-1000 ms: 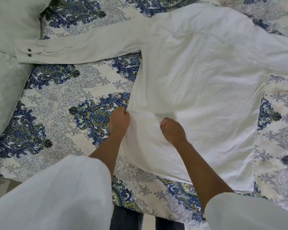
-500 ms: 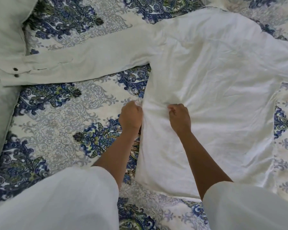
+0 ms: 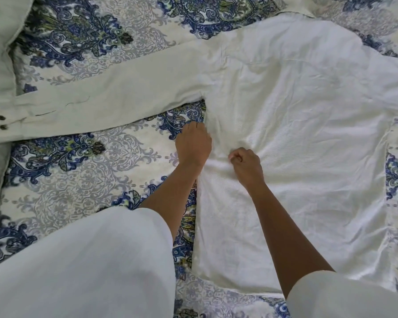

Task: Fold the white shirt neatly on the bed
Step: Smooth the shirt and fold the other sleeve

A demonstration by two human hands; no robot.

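The white shirt point(image 3: 296, 115) lies spread flat on the bed, back side up, collar end far from me. Its left sleeve point(image 3: 106, 99) stretches out to the left, the cuff with two dark buttons at the frame's left edge. My left hand point(image 3: 193, 143) grips the shirt's left side seam just below the armpit. My right hand point(image 3: 246, 162) is fisted on the body a little to the right, pinching a bunch of fabric so that creases radiate from it. The right sleeve runs out of view at the right.
The bed is covered by a cream sheet with blue and green paisley patterns point(image 3: 74, 171). A pale pillow point(image 3: 0, 31) lies at the far left. My own white sleeves fill the lower corners.
Both hands have slid up the shirt's left side from near the hem toward the armpit, coming closer together, and the fabric between them has bunched.
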